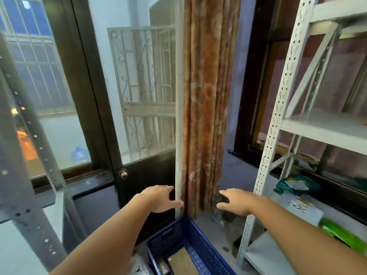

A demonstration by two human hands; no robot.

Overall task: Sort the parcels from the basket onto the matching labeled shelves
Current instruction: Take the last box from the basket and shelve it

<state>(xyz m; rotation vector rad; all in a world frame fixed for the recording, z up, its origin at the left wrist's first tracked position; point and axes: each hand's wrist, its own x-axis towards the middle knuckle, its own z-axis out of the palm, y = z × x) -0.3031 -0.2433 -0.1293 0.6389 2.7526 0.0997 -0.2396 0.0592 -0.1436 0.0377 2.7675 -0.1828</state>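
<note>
A blue perforated basket (200,241) stands on the floor at the bottom centre, with a brown flat parcel (183,262) and a darker parcel (163,265) inside. My left hand (158,198) and my right hand (236,201) are both stretched forward above the basket, fingers straight, holding nothing. On the white shelf rack (278,116) at the right lie a teal parcel (296,184), a white parcel (301,207) and a green parcel (341,234).
A patterned orange curtain (204,96) hangs straight ahead beside a dark door (139,175) with a round knob. A dark metal rack (25,175) fills the left edge. A white bag (139,264) lies left of the basket.
</note>
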